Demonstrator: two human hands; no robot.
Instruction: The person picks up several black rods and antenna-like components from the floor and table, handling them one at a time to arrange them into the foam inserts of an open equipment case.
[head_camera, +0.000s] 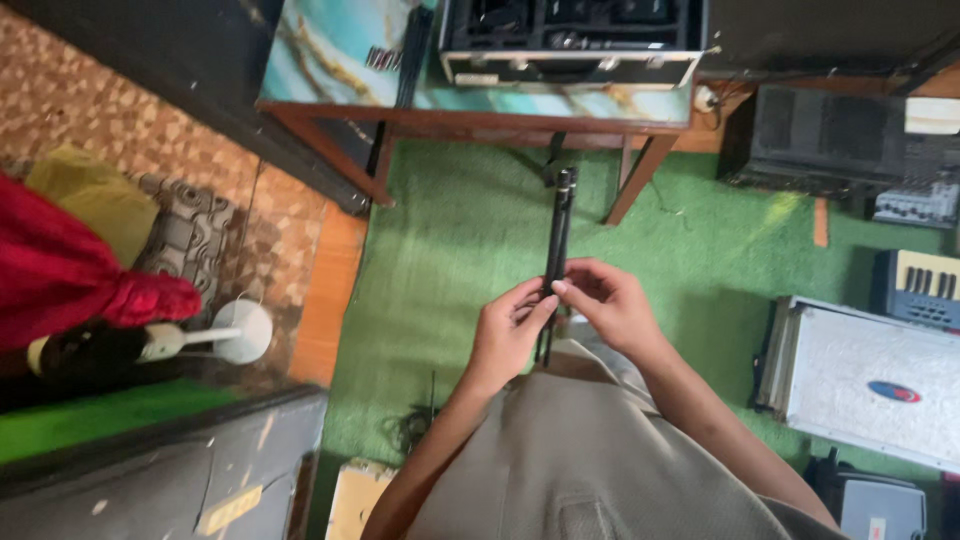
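Rod (558, 235), black and slim, stands nearly upright over the green carpet (470, 240), its top end pointing toward the wooden table (330, 112). Both hands grip its lower part: the left hand (505, 330) has its fingers curled around it from one side, and the right hand (610, 300) pinches it with thumb and fingertips from the other. A silver case (870, 380) lies to the right, with a keyboard (925, 280) just beyond it.

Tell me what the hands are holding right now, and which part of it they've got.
Both hands, left and right, hold a slim black rod near its lower end; its upper length points away over the green carpet.
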